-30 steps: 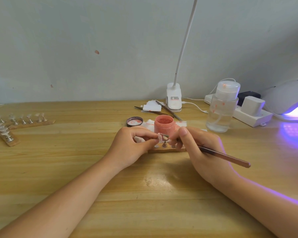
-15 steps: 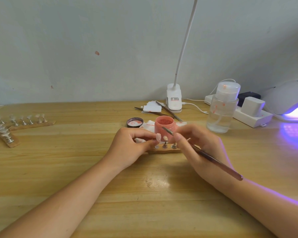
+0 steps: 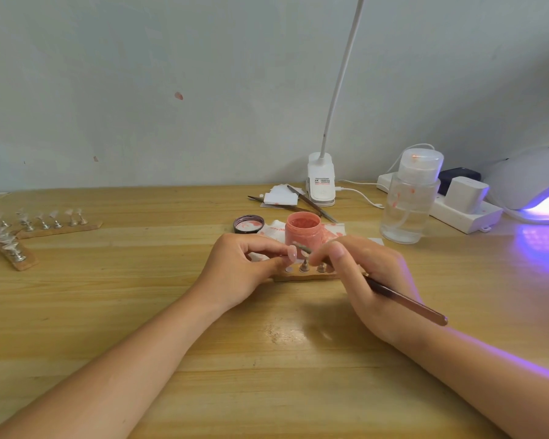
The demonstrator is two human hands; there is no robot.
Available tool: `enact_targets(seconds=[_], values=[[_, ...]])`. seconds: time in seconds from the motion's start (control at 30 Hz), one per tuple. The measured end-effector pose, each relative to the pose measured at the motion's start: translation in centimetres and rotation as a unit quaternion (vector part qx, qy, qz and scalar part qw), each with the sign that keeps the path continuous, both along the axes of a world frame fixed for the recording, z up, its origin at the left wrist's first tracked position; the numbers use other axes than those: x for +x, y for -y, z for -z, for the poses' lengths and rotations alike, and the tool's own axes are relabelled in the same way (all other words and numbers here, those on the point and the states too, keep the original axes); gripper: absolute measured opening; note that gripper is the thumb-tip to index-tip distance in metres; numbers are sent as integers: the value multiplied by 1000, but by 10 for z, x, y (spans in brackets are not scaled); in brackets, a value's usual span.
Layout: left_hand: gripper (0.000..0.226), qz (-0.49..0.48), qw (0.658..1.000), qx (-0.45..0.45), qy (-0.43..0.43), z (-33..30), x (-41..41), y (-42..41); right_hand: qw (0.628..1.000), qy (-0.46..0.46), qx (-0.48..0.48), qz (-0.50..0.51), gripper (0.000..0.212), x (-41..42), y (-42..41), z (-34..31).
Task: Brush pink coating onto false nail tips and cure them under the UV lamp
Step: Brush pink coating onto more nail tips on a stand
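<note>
— Since a moment ago my right hand [image 3: 365, 280] has lifted the brush [image 3: 403, 301], pinched between its fingers, toward the open pink jar [image 3: 302, 231].

— Risk?

— My left hand [image 3: 238, 270] pinches one nail tip [image 3: 292, 251] above the wooden strip [image 3: 305, 275]; a nudge tips the jar, or wet coating smears.

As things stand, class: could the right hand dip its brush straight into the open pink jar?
Probably yes. The right hand grips the brush, whose tip sits just in front of the pink jar. The jar's mouth is uncovered, its lid lying beside it, and nothing stands between them.
</note>
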State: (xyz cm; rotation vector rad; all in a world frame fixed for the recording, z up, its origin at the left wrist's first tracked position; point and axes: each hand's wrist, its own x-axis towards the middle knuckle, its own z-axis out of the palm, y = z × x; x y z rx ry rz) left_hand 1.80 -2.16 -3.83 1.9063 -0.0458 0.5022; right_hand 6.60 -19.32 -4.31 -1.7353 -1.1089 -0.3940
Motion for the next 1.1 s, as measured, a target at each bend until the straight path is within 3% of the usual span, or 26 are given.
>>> enact_targets(seconds=[0.17, 0.33, 0.47, 0.6, 0.73, 0.87, 1.0, 1.1], values=[[19, -2, 1000, 12, 4, -1, 0, 1, 998, -30, 35, -32, 47, 0, 2, 2], [14, 3, 1000, 27, 10, 0, 0, 1, 999, -40, 7, -18, 48, 0, 1, 2], [12, 1, 999, 31, 7, 0, 0, 1, 1000, 5, 17, 0, 44, 0, 0, 1], [13, -4, 999, 37, 2, 0, 0, 1, 999, -34, 7, -13, 46, 1, 0, 3], [12, -2, 999, 39, 5, 0, 0, 0, 1000, 0, 15, 10, 40, 1, -1, 1], [10, -6, 999, 32, 3, 0, 0, 1, 998, -60, 24, -15, 48, 0, 1, 2], [14, -4, 1000, 15, -8, 1, 1, 0, 999, -44, 25, 3, 46, 1, 0, 0], [16, -9, 1000, 7, -12, 1, 1, 0, 993, -105, 45, -17, 47, -1, 0, 1]])
